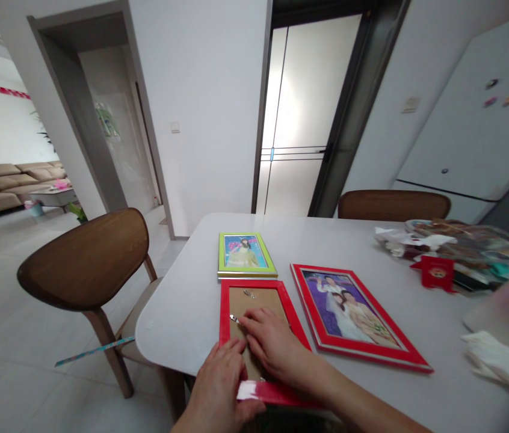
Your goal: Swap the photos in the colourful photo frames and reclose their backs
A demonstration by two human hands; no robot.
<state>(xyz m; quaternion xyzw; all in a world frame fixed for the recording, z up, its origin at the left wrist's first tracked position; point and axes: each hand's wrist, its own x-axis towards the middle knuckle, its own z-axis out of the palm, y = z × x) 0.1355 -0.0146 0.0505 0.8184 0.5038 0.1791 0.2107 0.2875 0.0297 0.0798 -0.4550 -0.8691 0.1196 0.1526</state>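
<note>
A red picture frame (225, 310) lies face down on the table near me, its brown backing board (259, 300) showing. My left hand (221, 385) grips the frame's near left corner, fingers on top and thumb at the near edge. Over the backing reaches my right hand (277, 343), its bent fingers closed at a small metal clip (235, 319) near the frame's left side. Another metal piece (249, 293) sits at the far end of the backing. The right hand hides much of the board.
A green picture frame (248, 255) lies just beyond, and a red framed photo (354, 310) lies to the right, both face up. Bags and a red packet (437, 273) crowd the white table's (177, 313) right side. Wooden chairs (87, 258) stand left and behind.
</note>
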